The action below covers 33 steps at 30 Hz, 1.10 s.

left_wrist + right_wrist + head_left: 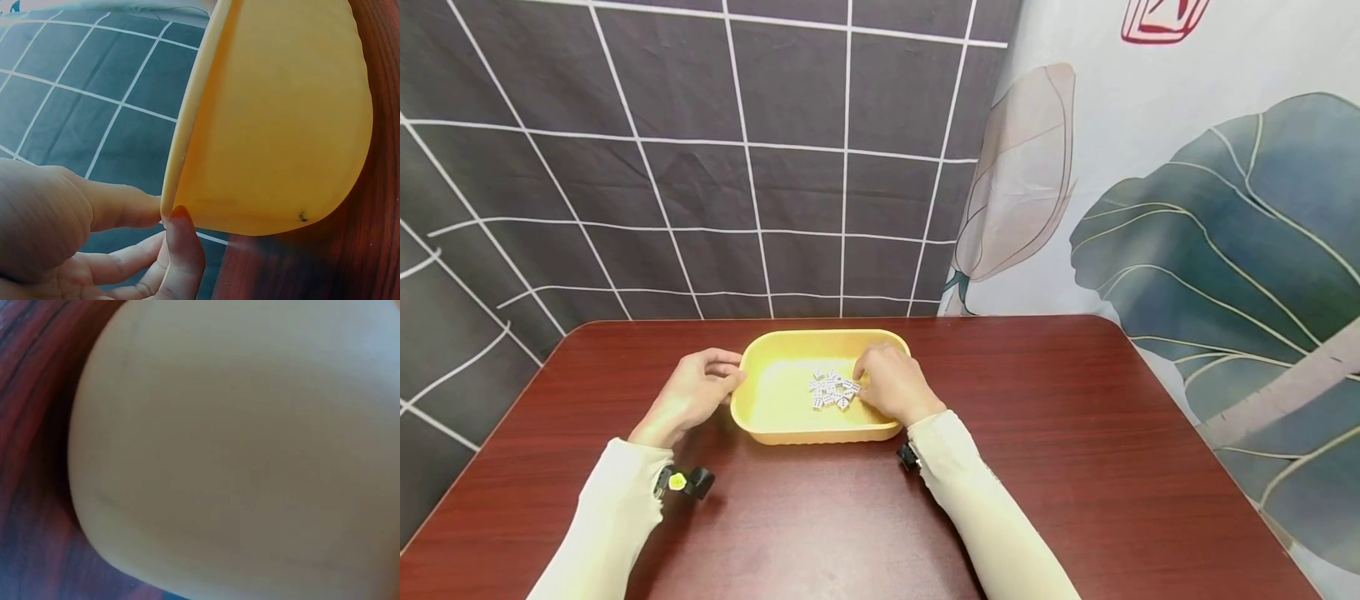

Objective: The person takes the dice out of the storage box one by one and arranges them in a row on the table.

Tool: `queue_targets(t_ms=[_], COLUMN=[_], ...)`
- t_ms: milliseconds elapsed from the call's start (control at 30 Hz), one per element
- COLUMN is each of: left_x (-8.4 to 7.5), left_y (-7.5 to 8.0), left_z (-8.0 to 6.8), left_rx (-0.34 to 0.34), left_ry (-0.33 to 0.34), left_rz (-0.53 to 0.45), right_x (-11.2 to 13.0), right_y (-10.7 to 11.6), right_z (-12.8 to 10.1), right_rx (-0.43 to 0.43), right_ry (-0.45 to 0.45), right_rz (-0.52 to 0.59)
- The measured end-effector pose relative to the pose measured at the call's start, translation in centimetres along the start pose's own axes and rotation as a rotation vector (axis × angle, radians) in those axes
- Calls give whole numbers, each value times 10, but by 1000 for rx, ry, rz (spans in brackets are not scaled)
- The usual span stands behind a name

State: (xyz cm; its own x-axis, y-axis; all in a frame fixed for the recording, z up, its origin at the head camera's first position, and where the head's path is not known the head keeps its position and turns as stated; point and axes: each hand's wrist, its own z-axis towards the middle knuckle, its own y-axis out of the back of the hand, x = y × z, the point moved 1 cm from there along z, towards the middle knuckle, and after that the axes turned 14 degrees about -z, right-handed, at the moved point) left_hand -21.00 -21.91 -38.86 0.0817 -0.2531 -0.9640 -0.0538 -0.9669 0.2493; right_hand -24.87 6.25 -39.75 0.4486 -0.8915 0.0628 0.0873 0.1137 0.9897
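- Sleeves (617,508) cross the red-brown table (1075,467)
- Left hand (694,393) pinches the yellow tray (775,417) rim
- Right hand (891,385) covers some dice (829,390); grip hidden

The shallow yellow plastic tray (775,417) looks smooth and matt, its outer wall (275,125) showing only a soft sheen and one small dark speck. The small white dice (831,390) look like hard glossy plastic. The dark reddish-brown wooden table (1075,433) has a visible grain and a polished, faintly reflective finish. The cream sleeves (617,508) look like soft matt cloth.
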Motion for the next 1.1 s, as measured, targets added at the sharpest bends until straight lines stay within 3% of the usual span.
queue_targets(t_ms=[400,1100], left_x=[-2,2], left_y=[-1,0], left_z=[0,1], left_rx=[-5,-2], left_ry=[-2,-13], left_rz=[5,10], right_x=[5,3], right_y=[-6,-5], right_z=[1,0], right_rx=[-42,-15], right_ry=[-19,-25], right_rz=[-117,-95])
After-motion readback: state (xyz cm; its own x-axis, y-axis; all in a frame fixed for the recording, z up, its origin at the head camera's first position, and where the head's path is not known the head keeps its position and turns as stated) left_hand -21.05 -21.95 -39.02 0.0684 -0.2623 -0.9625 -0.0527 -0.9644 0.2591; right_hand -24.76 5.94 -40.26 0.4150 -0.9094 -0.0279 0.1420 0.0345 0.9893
